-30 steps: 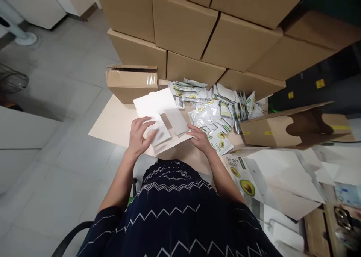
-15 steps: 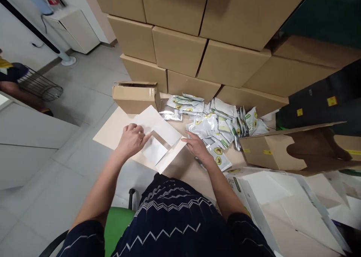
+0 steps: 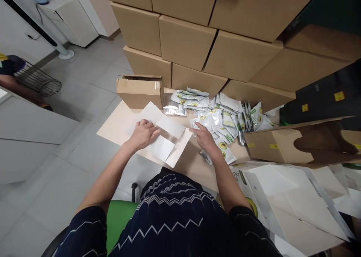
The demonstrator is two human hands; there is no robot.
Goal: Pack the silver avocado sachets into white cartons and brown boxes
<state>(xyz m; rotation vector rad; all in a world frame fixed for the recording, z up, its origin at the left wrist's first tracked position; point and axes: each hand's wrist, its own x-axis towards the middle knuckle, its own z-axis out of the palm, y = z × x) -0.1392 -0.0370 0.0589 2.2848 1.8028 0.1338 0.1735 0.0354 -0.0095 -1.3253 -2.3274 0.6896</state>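
Observation:
A white folding carton (image 3: pixel 162 148) lies on the wooden tabletop in front of me, its flaps partly spread around a gap in the middle. My left hand (image 3: pixel 144 134) rests over its left side, fingers curled at the board and thumb reaching toward the gap. At the right flap's outer corner, the fingers of my right hand (image 3: pixel 205 137) hold the edge, with the index finger raised. What the lower fingers touch is hidden. Just beyond the right hand lies a heap of white sachets (image 3: pixel 225 118) printed with avocados.
Brown cardboard boxes (image 3: pixel 187 41) are stacked behind the table (image 3: pixel 113 127). A small brown box (image 3: pixel 139 93) stands at the back left. To the right are an open brown carton (image 3: pixel 290 146) and several flat white cartons (image 3: pixel 296 200). A person's arm (image 3: pixel 21 89) shows at far left.
The view has shifted slightly, so the scene sits further right and higher. The carton's right flap now stands more raised, and the gap looks wider. My right index finger has lifted.

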